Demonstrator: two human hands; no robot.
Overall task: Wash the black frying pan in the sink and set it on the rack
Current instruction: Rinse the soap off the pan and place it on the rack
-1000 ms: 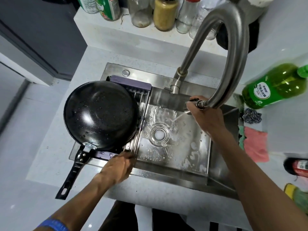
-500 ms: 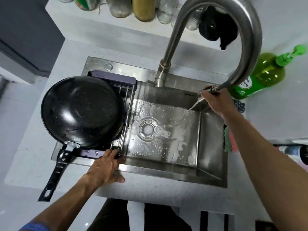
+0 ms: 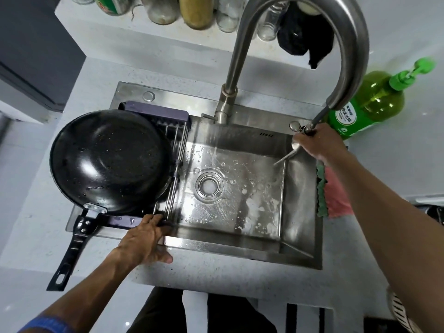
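Note:
The black frying pan (image 3: 110,162) lies upside down on the purple-ended wire rack (image 3: 177,145) over the left part of the steel sink (image 3: 300,212), its handle (image 3: 74,243) sticking out over the counter toward me. My left hand (image 3: 146,241) grips the rack's near right corner, fingers curled over the bar. My right hand (image 3: 317,143) holds the pull-out spray head of the tall curved tap (image 3: 346,44) at the sink's right rim; a thin jet of water runs from it onto the wet, foamy basin floor.
A green pump bottle of dish soap (image 3: 370,104) stands right of the sink. A pink cloth (image 3: 336,195) and a green sponge edge lie on the right rim. Jars and bottles (image 3: 194,13) line the ledge behind, beside a black cloth (image 3: 302,37). The drain (image 3: 209,183) sits mid-basin.
My right hand has carried the spray head from the middle of the basin to its right rim, and the water jet followed. The left hand stays on the rack corner.

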